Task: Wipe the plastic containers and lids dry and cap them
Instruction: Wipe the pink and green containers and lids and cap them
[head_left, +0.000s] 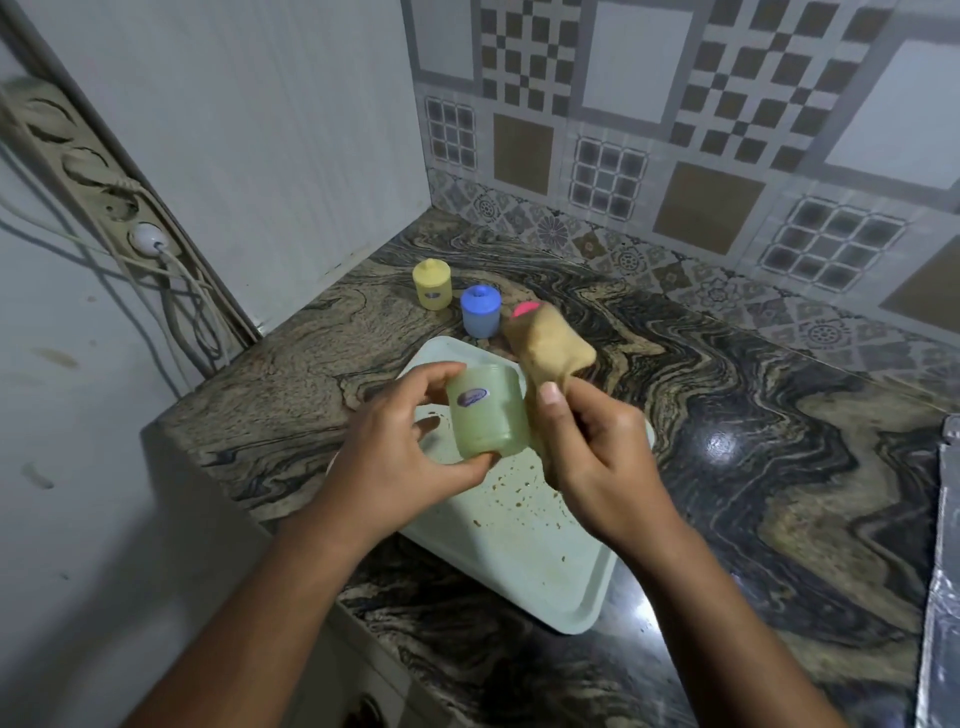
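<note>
My left hand (400, 441) grips a pale green plastic container (485, 413) with an oval sticker, held above the tray (524, 551). My right hand (597, 467) pinches a tan cloth (553, 358) that lies against the container's right side and sticks up behind it. At the back of the counter stand a capped yellow container (431, 285) and a capped blue container (481, 310). Behind the cloth shows part of a pink piece (524, 310); whether it is a lid or a container I cannot tell.
The pale tray carries brown specks and sits on a marbled counter (727, 415). A white panel wall with a socket strip (88, 171) and cables stands at the left. Patterned tiles form the back wall. A metallic edge (943, 571) shows at the far right.
</note>
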